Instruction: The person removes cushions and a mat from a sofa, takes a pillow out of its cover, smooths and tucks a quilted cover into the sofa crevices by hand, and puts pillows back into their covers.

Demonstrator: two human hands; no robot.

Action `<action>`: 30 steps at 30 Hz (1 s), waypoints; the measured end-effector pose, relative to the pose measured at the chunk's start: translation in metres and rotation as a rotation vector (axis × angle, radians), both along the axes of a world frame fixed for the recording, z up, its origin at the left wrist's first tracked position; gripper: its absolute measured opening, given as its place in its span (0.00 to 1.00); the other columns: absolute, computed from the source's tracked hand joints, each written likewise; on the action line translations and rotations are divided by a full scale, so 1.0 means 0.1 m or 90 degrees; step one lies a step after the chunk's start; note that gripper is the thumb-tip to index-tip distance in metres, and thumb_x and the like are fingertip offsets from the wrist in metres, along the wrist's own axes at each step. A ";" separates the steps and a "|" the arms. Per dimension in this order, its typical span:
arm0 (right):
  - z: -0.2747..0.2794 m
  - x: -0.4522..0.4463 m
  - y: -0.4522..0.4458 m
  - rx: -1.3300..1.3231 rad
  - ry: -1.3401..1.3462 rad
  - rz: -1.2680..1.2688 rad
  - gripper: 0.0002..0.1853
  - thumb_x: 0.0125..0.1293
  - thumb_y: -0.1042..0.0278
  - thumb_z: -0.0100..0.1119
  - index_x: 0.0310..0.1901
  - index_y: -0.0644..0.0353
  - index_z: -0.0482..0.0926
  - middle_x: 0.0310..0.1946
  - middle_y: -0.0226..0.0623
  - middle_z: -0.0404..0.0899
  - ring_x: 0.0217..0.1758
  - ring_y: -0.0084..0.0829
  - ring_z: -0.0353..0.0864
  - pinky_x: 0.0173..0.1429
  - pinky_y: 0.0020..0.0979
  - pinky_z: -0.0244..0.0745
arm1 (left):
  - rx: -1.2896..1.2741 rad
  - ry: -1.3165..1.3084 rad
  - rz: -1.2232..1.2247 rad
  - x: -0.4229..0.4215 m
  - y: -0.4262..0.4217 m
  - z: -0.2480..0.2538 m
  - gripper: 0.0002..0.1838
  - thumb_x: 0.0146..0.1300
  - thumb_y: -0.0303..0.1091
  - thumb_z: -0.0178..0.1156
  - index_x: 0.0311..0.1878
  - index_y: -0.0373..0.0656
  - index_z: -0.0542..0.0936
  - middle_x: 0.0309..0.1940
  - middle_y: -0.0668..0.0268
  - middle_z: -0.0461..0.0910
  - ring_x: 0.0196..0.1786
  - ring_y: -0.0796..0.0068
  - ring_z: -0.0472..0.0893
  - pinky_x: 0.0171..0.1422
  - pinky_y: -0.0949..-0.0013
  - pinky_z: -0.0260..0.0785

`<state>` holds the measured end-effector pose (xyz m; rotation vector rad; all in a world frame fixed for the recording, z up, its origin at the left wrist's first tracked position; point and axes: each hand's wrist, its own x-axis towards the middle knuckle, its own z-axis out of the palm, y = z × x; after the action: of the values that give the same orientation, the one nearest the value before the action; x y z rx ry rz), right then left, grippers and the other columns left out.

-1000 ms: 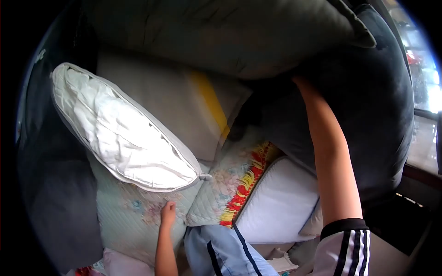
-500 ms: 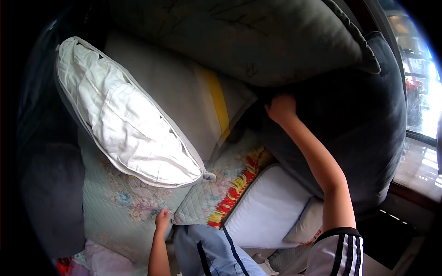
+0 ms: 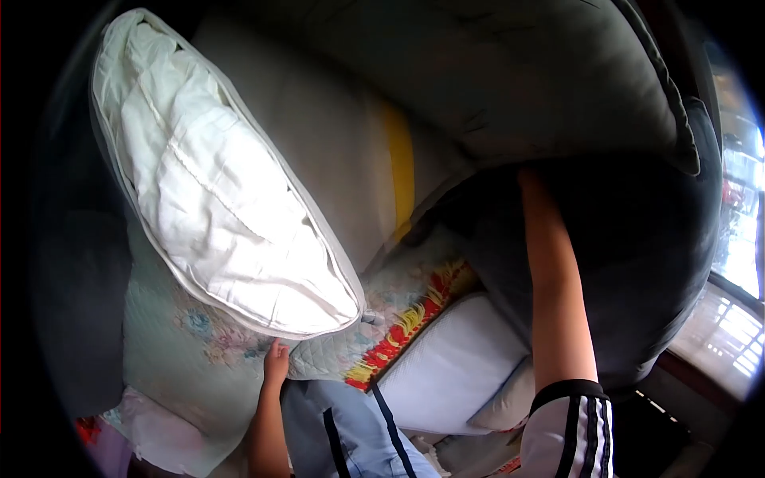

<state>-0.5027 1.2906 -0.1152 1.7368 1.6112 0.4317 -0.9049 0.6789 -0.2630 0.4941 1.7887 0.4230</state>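
Observation:
My left hand (image 3: 276, 362) is just below the lower edge of a cushion with an open zipped cover (image 3: 215, 183) that shows white filling. Its fingertips are slightly apart, close to that edge, with nothing visible in them; contact is unclear. My right forearm reaches up across a large dark cushion (image 3: 637, 239). The right hand is hidden in shadow beneath a big grey-green cushion (image 3: 542, 88), so its fingers cannot be seen.
Behind the white filling lies a grey fabric piece with a yellow stripe (image 3: 401, 159). A floral quilted cover (image 3: 183, 382) spreads below, beside red and yellow fringe (image 3: 406, 327) and a pale cushion (image 3: 454, 366). Bright window panes (image 3: 737, 239) stand at the right.
My right hand, visible half a second ago, has gone out of sight under the grey-green cushion. The left hand has moved up to the white-filled cushion's edge. The view has shifted.

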 end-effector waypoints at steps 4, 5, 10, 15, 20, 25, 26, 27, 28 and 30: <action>-0.14 -0.40 -0.48 -0.068 -0.016 0.019 0.24 0.67 0.55 0.33 0.61 0.58 0.61 0.62 0.42 0.58 0.63 0.43 0.58 0.62 0.48 0.53 | -0.034 0.008 0.004 0.11 0.08 0.10 0.14 0.59 0.32 0.50 0.48 0.39 0.73 0.35 0.59 0.79 0.37 0.67 0.78 0.43 0.69 0.68; -0.29 -0.51 -0.69 -0.119 -0.010 0.045 0.24 0.67 0.55 0.33 0.61 0.59 0.61 0.62 0.42 0.58 0.64 0.43 0.57 0.62 0.48 0.52 | -0.047 0.008 -0.014 0.13 0.11 0.13 0.14 0.59 0.32 0.50 0.47 0.39 0.74 0.35 0.59 0.80 0.37 0.67 0.79 0.43 0.69 0.68; -0.66 -1.08 -1.61 -0.470 0.116 0.180 0.26 0.64 0.52 0.35 0.59 0.58 0.64 0.63 0.44 0.57 0.63 0.44 0.58 0.64 0.49 0.49 | -0.001 0.015 -0.019 0.20 0.20 0.15 0.13 0.59 0.34 0.52 0.43 0.38 0.76 0.33 0.56 0.79 0.37 0.67 0.79 0.43 0.69 0.68; -1.25 -0.52 -1.25 -0.207 0.246 0.095 0.27 0.64 0.51 0.36 0.60 0.58 0.63 0.63 0.44 0.56 0.63 0.44 0.57 0.64 0.48 0.49 | 0.029 0.081 -0.040 0.24 0.69 0.59 0.13 0.58 0.34 0.52 0.39 0.33 0.74 0.33 0.50 0.78 0.40 0.56 0.78 0.42 0.66 0.66; -1.36 -0.43 -1.22 -0.161 0.278 0.065 0.28 0.63 0.50 0.37 0.61 0.58 0.62 0.63 0.44 0.55 0.64 0.43 0.57 0.65 0.47 0.49 | 0.246 0.343 -0.267 0.30 0.02 0.09 0.15 0.58 0.32 0.50 0.47 0.36 0.72 0.44 0.52 0.75 0.47 0.58 0.75 0.47 0.66 0.65; -1.51 -0.36 -1.18 -0.148 0.303 0.047 0.29 0.63 0.50 0.38 0.61 0.59 0.60 0.64 0.44 0.55 0.64 0.43 0.56 0.65 0.46 0.49 | 0.021 0.037 0.006 0.29 -0.13 -0.08 0.15 0.58 0.31 0.50 0.47 0.36 0.72 0.42 0.54 0.76 0.45 0.61 0.75 0.46 0.67 0.66; -1.52 -0.37 -1.17 -0.148 0.310 0.050 0.29 0.63 0.49 0.38 0.61 0.59 0.60 0.64 0.44 0.54 0.64 0.43 0.56 0.65 0.45 0.49 | 0.002 0.012 0.026 0.30 -0.11 -0.07 0.15 0.58 0.31 0.50 0.47 0.36 0.72 0.42 0.55 0.76 0.44 0.62 0.75 0.46 0.67 0.66; -1.49 -0.44 -1.19 -0.156 0.321 0.056 0.29 0.63 0.49 0.38 0.62 0.59 0.60 0.64 0.44 0.54 0.64 0.43 0.56 0.65 0.45 0.49 | -0.020 -0.015 0.047 0.32 -0.10 -0.03 0.14 0.58 0.31 0.50 0.47 0.36 0.72 0.42 0.55 0.76 0.44 0.62 0.76 0.46 0.68 0.66; -1.52 -0.43 -1.22 -0.162 0.342 0.066 0.30 0.63 0.49 0.38 0.62 0.59 0.59 0.64 0.44 0.54 0.64 0.43 0.56 0.65 0.45 0.49 | -0.044 -0.037 0.063 0.35 -0.13 0.02 0.14 0.58 0.31 0.50 0.47 0.36 0.72 0.41 0.56 0.76 0.43 0.63 0.76 0.46 0.68 0.66; -1.47 -0.54 -1.34 -0.191 0.402 0.086 0.30 0.63 0.49 0.39 0.62 0.59 0.59 0.64 0.44 0.54 0.64 0.43 0.56 0.65 0.44 0.49 | -0.080 -0.068 0.083 0.38 -0.13 0.11 0.14 0.58 0.30 0.50 0.47 0.36 0.72 0.40 0.57 0.76 0.43 0.64 0.76 0.46 0.68 0.66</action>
<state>-0.5568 1.1561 -0.2625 1.6196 2.1046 -0.3271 -0.8669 0.6657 -0.2524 0.2634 1.7371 0.4158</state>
